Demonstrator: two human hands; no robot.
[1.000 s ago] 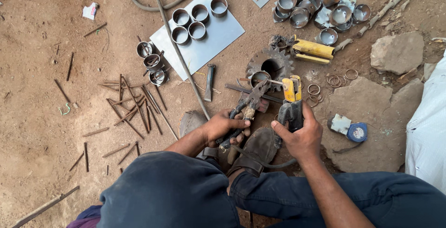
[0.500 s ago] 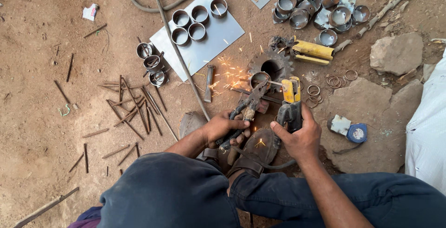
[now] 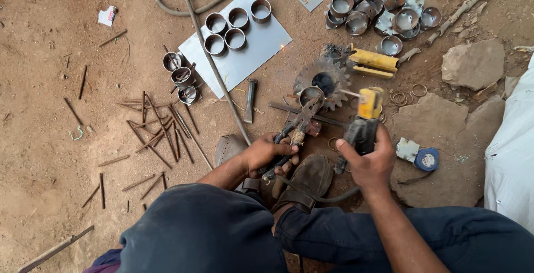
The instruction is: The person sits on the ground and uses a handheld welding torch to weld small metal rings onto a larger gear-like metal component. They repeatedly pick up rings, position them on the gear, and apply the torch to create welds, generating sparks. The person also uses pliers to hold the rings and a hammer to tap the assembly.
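— Where does the gear (image 3: pixel 324 82) lie?
— On the ground, ahead of both hands, with a short ring (image 3: pixel 311 94) on its near edge. The left hand (image 3: pixel 271 153) grips pliers (image 3: pixel 289 131) reaching up to that ring; the right hand (image 3: pixel 370 161) holds the electrode holder (image 3: pixel 364 123) just right of it.
— And the sheet?
— The metal sheet (image 3: pixel 250 50) lies further off to the left, four rings (image 3: pixel 233 25) on it. Loose rods (image 3: pixel 158 125) lie left of the hands, stones (image 3: pixel 473 64) to the right.

Bare reddish-brown dirt floor (image 3: pixel 50 139) under even daylight, with no hard shadows. Flat grey stones (image 3: pixel 473 64) lie toward its right edge, where a white sack (image 3: pixel 512 156) stands. A grey hose (image 3: pixel 189 11) curves across the top edge.
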